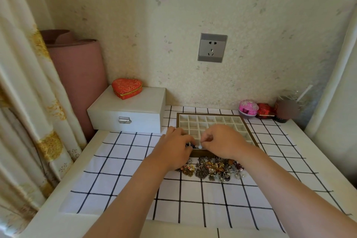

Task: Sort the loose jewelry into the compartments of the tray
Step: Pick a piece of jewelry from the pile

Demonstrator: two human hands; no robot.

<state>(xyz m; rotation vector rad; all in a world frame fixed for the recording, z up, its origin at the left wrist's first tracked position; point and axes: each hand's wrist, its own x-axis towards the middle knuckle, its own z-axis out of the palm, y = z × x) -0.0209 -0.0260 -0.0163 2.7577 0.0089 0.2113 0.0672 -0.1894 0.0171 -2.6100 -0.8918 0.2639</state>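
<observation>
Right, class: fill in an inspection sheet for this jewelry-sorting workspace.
Surface: white cloth with black grid lines, on a pale table.
Job's things: brown-framed tray of cream compartments, visible ones look empty; mixed pile of loose jewelry on its near side.
Clutter: white clasped box carrying a red heart-shaped box, far left; pink round box and red box, far right.
Hands: left hand and right hand meet over the tray's near edge, fingers pinching a small pale-and-dark piece.
Cables: nothing seen; grey wall socket unused.
Surroundings: patterned wallpaper, cream curtain and pink roll at left.
</observation>
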